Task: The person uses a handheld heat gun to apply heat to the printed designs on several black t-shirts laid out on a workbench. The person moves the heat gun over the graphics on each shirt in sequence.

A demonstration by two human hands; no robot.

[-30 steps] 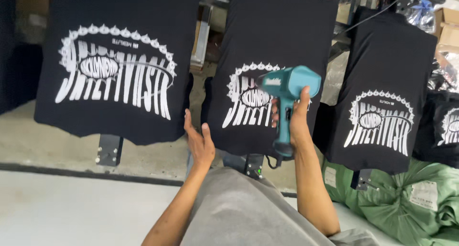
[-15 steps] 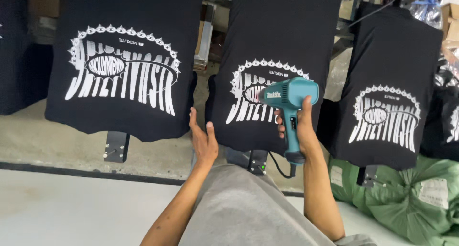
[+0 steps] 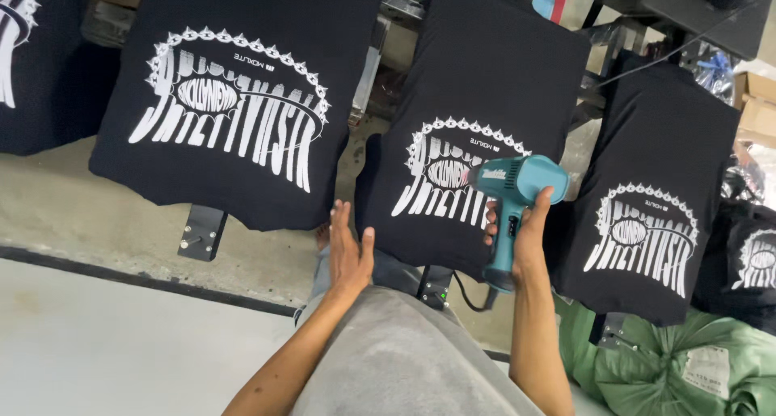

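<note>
- Over the middle black printed shirt [image 3: 485,133], the right hand [image 3: 525,230] grips a teal heat gun [image 3: 513,198], its nozzle just above the white print.
- The left hand [image 3: 347,250] hovers flat, fingers spread, holding nothing, beside that shirt's lower edge.
- Green tied sacks [image 3: 679,359] sit bottom right, contents hidden.

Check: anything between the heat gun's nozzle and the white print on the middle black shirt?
Nothing visible. The right hand holds the teal heat gun by its grip, nozzle aimed left over the white print on the middle black shirt. The left hand hovers open at the shirt's lower left edge, clear of the print.
</note>
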